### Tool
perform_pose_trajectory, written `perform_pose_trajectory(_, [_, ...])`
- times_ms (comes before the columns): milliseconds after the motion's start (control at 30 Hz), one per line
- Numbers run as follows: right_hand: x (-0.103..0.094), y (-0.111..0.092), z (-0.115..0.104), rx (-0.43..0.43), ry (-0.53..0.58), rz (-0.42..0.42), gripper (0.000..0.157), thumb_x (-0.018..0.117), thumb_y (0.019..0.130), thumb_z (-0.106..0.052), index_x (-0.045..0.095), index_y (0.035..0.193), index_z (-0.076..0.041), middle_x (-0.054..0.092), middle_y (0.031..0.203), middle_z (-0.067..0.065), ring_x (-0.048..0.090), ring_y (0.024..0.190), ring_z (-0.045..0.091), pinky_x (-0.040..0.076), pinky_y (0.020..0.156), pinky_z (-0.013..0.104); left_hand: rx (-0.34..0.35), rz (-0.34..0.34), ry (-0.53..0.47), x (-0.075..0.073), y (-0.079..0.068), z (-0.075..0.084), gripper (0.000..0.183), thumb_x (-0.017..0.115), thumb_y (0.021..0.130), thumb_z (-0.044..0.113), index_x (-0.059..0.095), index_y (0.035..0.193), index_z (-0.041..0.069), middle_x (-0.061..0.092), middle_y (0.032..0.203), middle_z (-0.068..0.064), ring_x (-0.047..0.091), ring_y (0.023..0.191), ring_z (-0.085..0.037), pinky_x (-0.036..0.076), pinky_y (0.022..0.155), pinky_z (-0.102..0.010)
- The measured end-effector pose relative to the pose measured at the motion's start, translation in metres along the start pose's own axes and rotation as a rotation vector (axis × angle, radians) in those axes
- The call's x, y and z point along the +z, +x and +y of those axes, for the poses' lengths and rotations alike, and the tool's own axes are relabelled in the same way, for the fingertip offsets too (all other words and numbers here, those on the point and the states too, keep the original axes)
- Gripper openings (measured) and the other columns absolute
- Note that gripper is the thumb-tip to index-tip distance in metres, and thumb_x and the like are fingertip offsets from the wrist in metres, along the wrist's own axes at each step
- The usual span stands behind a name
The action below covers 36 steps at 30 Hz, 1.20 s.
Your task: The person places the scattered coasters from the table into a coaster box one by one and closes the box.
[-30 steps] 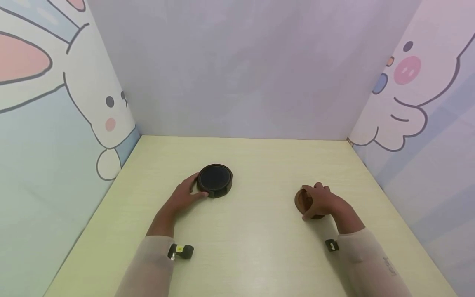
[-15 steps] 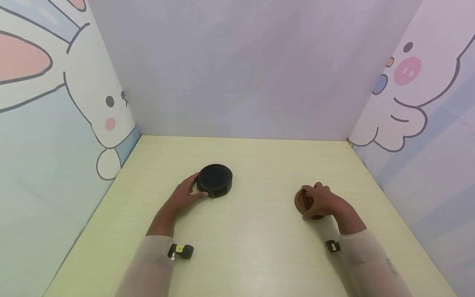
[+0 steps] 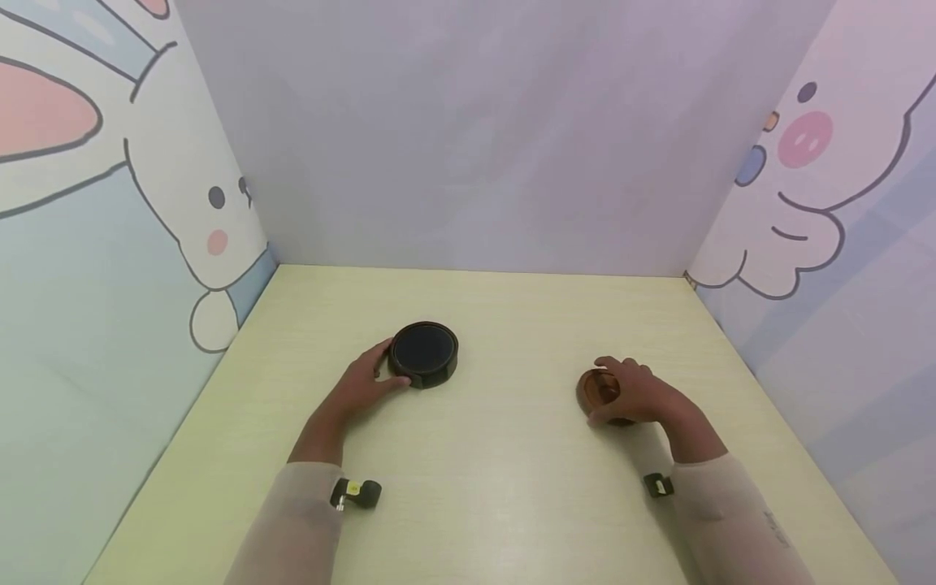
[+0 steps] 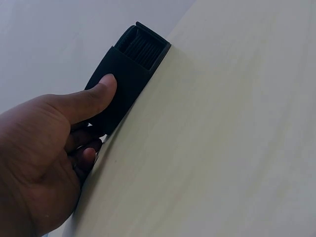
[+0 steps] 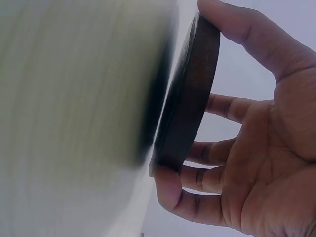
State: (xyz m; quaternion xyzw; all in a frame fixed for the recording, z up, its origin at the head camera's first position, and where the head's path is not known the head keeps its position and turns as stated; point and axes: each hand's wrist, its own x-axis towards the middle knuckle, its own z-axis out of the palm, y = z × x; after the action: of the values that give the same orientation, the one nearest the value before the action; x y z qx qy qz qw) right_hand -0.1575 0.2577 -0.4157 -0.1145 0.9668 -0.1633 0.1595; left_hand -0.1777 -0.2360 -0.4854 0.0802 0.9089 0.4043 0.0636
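On the left side of the table, a round black coaster holder (image 3: 424, 351) stands flat. My left hand (image 3: 360, 388) grips its near left side, thumb at the front and fingers round the back. The left wrist view shows a slot in the holder (image 4: 118, 84) with dark, thin stacked layers (image 4: 142, 47) inside. My right hand (image 3: 638, 393) holds a round brown coaster (image 3: 589, 393) by its rim, and the hand covers part of it. In the right wrist view the coaster (image 5: 190, 94) is pinched between thumb and fingers, just above its dark shadow on the table.
The pale wooden table (image 3: 497, 455) is bounded by a plain grey wall (image 3: 468, 146) at the back. Side walls with cartoon animals rise on the left (image 3: 88, 325) and right (image 3: 877, 349). A small wrist camera (image 3: 363, 493) sits at the left sleeve.
The right hand has shifted the brown coaster slightly to the left, and its fingertips stand a little differently on the rim. The left hand and black holder have stayed in place.
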Motion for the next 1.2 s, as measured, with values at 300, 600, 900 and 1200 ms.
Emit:
perform_pose_trajectory(300, [-0.003,0.002,0.0,-0.029,0.024,0.057,0.077,0.082,0.072,-0.055,0.057,0.135,-0.018,0.056,0.113,0.016,0.05,0.106,0.031,0.047,0.079,0.038,0.026,0.006,-0.01,-0.001,-0.001,0.004,0.097,0.071,0.08,0.063,0.027,0.157,0.022,0.03,0.163,-0.007,0.034,0.148,-0.034,0.041,0.116,-0.052])
perform_pose_trajectory(600, [0.0,0.011,-0.005,-0.083,0.067,0.154,0.067,0.079,0.079,-0.048,0.059,0.139,-0.025,0.059,0.111,0.012,0.046,0.107,0.031,0.041,0.075,0.03,0.026,0.007,-0.004,-0.001,-0.001,0.003,0.097,0.07,0.081,0.062,0.027,0.157,0.021,0.03,0.163,-0.008,0.035,0.147,-0.035,0.04,0.116,-0.053])
perform_pose_trajectory(900, [-0.001,0.019,-0.021,-0.149,0.093,0.206,0.065,0.079,0.08,-0.049,0.059,0.138,-0.027,0.052,0.118,0.017,0.044,0.108,0.035,0.043,0.073,0.032,0.046,0.008,0.007,0.0,0.001,0.0,0.096,0.071,0.082,0.059,0.028,0.157,0.019,0.031,0.163,-0.009,0.037,0.146,-0.035,0.042,0.115,-0.053])
perform_pose_trajectory(1200, [0.001,0.031,-0.042,-0.195,0.133,0.253,0.069,0.076,0.081,-0.054,0.055,0.142,-0.03,0.046,0.128,0.016,0.04,0.113,0.033,0.045,0.078,0.038,0.049,0.007,0.013,-0.001,-0.001,0.002,0.096,0.072,0.083,0.056,0.027,0.157,0.017,0.031,0.162,-0.012,0.035,0.147,-0.037,0.041,0.116,-0.054])
